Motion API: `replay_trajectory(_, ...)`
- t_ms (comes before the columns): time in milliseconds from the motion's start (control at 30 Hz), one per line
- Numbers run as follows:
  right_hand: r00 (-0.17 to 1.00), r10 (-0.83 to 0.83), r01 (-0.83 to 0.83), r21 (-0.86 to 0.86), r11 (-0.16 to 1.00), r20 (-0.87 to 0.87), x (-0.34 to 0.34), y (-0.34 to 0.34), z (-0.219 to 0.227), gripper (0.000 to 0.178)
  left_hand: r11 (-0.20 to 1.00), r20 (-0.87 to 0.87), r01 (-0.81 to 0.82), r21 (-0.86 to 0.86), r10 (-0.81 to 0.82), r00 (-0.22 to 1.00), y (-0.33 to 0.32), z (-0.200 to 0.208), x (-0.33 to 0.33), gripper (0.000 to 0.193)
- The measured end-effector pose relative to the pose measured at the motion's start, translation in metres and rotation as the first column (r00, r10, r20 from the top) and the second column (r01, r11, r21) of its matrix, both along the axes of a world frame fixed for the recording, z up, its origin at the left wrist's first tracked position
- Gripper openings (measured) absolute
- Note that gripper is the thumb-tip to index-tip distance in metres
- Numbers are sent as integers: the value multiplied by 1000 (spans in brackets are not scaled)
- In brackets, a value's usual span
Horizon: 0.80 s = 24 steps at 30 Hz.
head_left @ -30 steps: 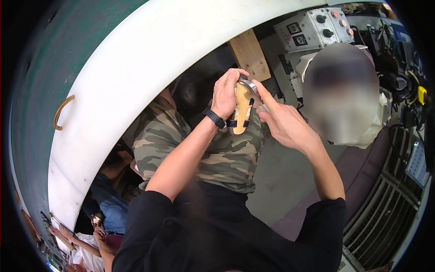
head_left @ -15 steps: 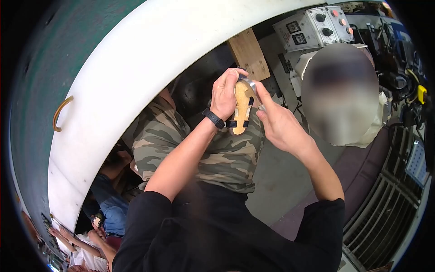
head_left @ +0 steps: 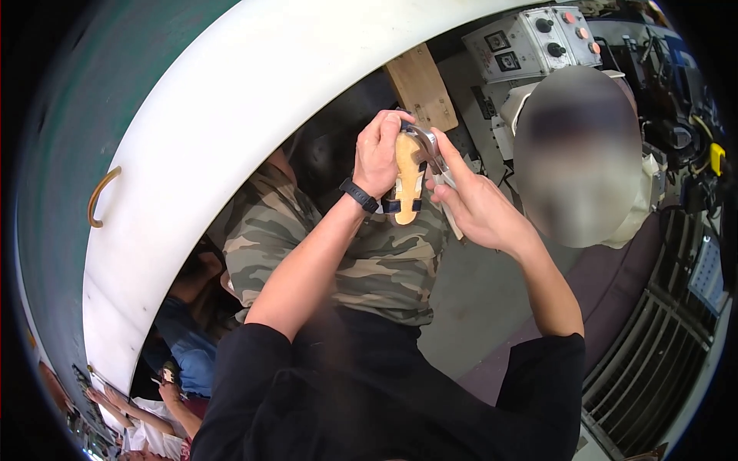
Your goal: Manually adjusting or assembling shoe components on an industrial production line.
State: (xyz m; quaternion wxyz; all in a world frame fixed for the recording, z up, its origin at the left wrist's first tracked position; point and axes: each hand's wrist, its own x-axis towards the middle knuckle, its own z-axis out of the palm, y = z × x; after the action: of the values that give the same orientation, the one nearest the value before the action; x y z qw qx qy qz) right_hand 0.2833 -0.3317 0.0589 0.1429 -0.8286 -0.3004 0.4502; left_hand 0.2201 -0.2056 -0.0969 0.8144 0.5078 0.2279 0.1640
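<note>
My left hand (head_left: 377, 160), a black watch on its wrist, is closed round a sandal (head_left: 405, 184) held above my lap. The sandal's tan sole side faces up, with dark and pale strap ends folded over its edges. In my right hand (head_left: 483, 206) is a pair of metal pincers (head_left: 437, 157), its curved jaws at the sandal's far end and its pale handles pointing back under my fingers. The fingers partly hide the handles. I cannot tell whether the jaws grip the strap.
A curved white counter (head_left: 165, 154) with a brown handle (head_left: 100, 196) sweeps along the left. Far ahead are a wooden board (head_left: 421, 86) and a grey control box (head_left: 550, 38) with knobs. A blurred patch covers something pale at right. Other people's arms (head_left: 146, 419) show at lower left.
The pincers have swung so more of their handles show, and my right hand has shifted slightly right. My left hand and the sandal have moved slightly up and left.
</note>
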Motion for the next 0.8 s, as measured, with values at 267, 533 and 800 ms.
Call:
replay_trajectory(267, 985, -125, 138, 112, 984, -115, -2, -1, -2, 69, 1000, 2, 6, 4, -6, 1000, -1, -1, -1, 38)
replay_trajectory(533, 978, -132, 145, 69, 987, -161, 1, 4, 3, 69, 1000, 25, -29, 1, 29, 999, -1, 0, 0, 37)
replay_trajectory(800, 991, 86, -94, 73, 993, 100, 7, -3, -4, 68, 999, -22, 21, 46, -20, 1000, -1, 1, 0, 37)
